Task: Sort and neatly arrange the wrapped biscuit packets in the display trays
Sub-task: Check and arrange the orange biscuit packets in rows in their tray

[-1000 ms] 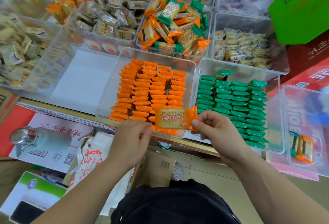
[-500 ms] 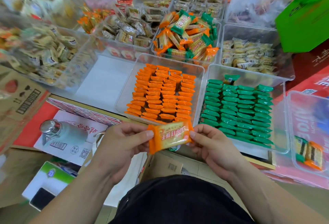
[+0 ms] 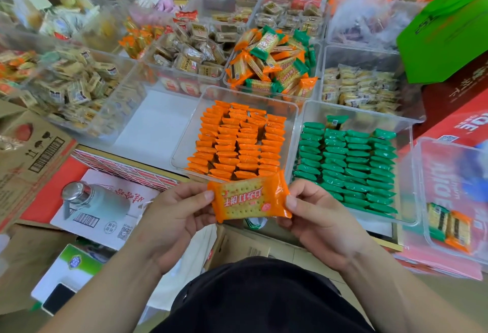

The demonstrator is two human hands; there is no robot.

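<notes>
Levelled since a moment ago, the packet [image 3: 249, 199] now faces me. I pinch both ends, my left grip [image 3: 174, 216] at 9 o'clock and my right grip [image 3: 317, 216] at 3 o'clock. The orange tray [image 3: 186, 145] sits at its 12 o'clock.

Bright, even, diffuse light; shadows faint. Glare is seen on clear tray walls [image 3: 295, 110]. Edges are bowed by wide-angle distortion; far upper-left packets [image 3: 79, 86] are blurred.

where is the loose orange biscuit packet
Head view, lower centre: the orange biscuit packet is pinched between left hand and right hand, in front of the clear plastic tray of orange packets.
</notes>
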